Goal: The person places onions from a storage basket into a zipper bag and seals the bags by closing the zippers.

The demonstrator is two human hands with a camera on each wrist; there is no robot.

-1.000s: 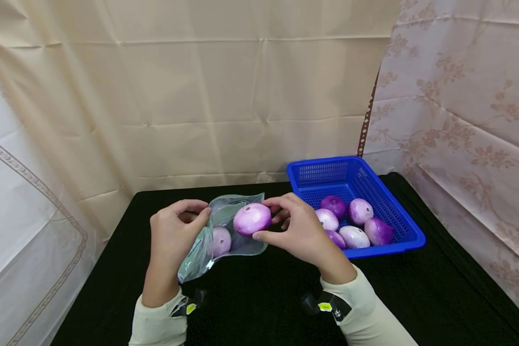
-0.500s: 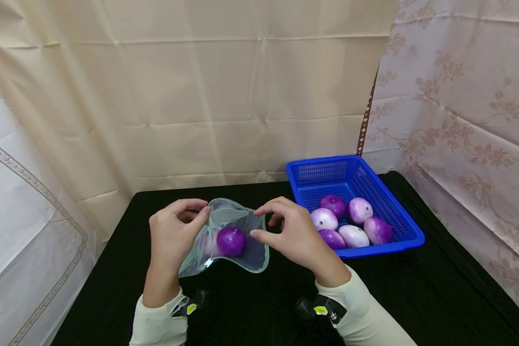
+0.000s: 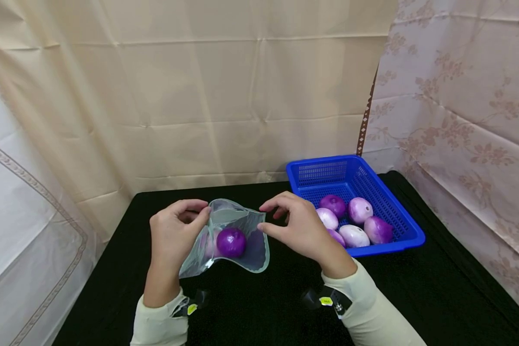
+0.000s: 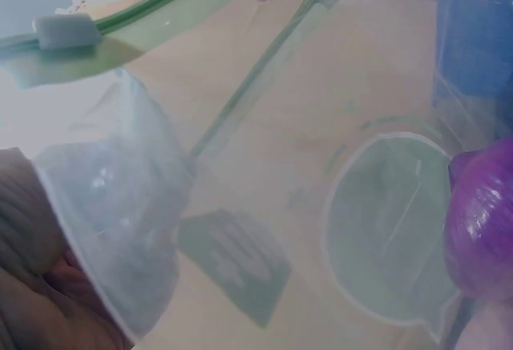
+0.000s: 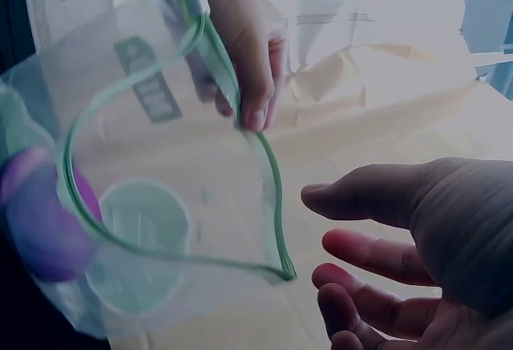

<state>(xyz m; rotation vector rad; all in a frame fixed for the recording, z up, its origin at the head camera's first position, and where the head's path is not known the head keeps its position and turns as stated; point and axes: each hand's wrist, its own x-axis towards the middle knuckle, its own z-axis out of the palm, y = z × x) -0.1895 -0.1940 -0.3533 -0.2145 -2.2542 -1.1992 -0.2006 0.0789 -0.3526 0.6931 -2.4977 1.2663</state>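
Head view shows two bare hands around a translucent zip bag [image 3: 231,216], over a black cloth [image 3: 259,315]. The left hand [image 3: 175,240] pinches the bag at its left upper edge, the thumb pressed toward the index finger. The right hand [image 3: 300,228] holds nothing: its thumb and fingers stand apart, slightly bent, just beside the right edge of the bag. From the right wrist, a gap is visible between these fingers and the bag's green zipper [image 5: 278,198]. The mouth of the bag gapes toward this hand. Inside the bag lies one deep purple onion [image 3: 231,242], and a paler onion [image 3: 210,244] shows dimly through the film beside it. Whether the bag's bottom touches the cloth, I cannot tell. To the right, a blue basket [image 3: 322,170] contains six onions [image 3: 354,236], some partly covered by the right hand.
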